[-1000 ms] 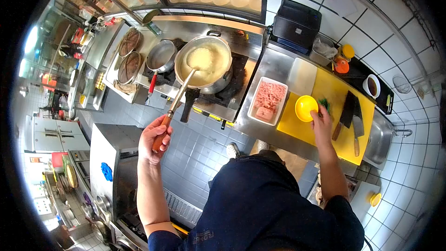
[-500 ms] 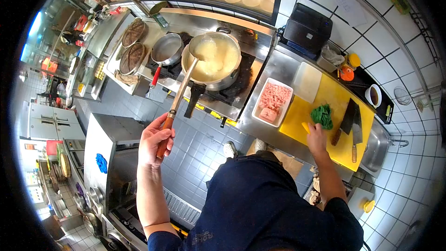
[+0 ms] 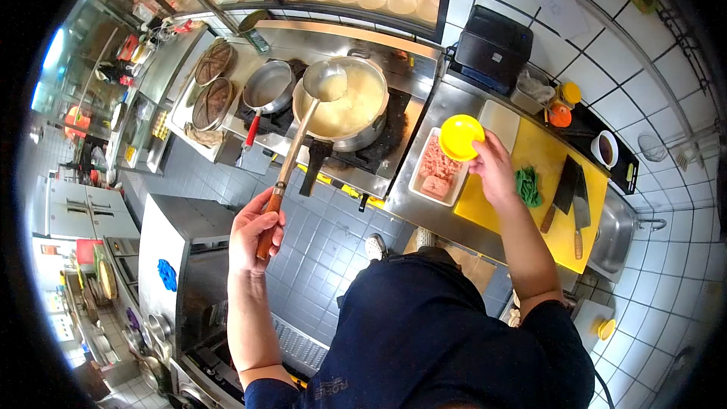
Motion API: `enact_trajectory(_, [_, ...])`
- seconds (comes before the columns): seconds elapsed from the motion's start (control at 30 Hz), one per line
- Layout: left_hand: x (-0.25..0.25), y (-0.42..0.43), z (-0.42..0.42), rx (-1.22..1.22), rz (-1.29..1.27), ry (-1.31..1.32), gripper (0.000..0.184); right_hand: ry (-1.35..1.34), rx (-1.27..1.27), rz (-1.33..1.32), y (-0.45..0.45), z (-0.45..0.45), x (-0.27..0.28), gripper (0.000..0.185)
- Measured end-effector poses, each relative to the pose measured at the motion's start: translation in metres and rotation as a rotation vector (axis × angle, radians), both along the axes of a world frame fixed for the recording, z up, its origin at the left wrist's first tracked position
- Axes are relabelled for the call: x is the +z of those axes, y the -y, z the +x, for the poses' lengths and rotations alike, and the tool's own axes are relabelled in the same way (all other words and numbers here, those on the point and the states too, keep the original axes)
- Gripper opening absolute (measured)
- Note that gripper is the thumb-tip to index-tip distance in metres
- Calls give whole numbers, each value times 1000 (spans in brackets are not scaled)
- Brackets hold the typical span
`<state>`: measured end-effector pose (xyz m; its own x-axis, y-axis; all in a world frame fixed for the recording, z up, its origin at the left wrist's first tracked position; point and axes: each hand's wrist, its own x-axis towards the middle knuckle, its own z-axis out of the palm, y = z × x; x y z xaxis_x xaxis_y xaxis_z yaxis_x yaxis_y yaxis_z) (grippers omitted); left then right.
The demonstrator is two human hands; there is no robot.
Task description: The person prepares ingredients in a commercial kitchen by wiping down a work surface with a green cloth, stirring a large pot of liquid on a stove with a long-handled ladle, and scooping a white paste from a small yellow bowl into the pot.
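Your left hand [image 3: 256,235] has its fingers wrapped around the wooden handle of one ladle [image 3: 293,153], whose scoop sits over one pot [image 3: 362,138]. Your right hand [image 3: 494,167] grasps one yellow bowl [image 3: 460,136] by its rim; from above, the bowl overlaps the far end of one meat tray [image 3: 433,198]. Count two knives [image 3: 564,191] and one bunch of greens [image 3: 528,186] on the cutting board [image 3: 488,212]. A steel strip of counter [image 3: 405,197] separates tray and stove [image 3: 413,79]; bare board extends from the greens to its near edge.
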<state>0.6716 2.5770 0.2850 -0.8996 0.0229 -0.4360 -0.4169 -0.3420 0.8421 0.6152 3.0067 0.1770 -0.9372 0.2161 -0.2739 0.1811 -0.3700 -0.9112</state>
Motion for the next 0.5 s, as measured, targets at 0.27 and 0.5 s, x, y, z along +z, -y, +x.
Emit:
enact_trajectory(0.27, [-7,2,7,68,57,39,52,-46,158,-123,58,-46,3,40])
enact_trajectory(0.5, [-5,7,14,88,67,41,53,0,210,-112,80,-55,-3,33])
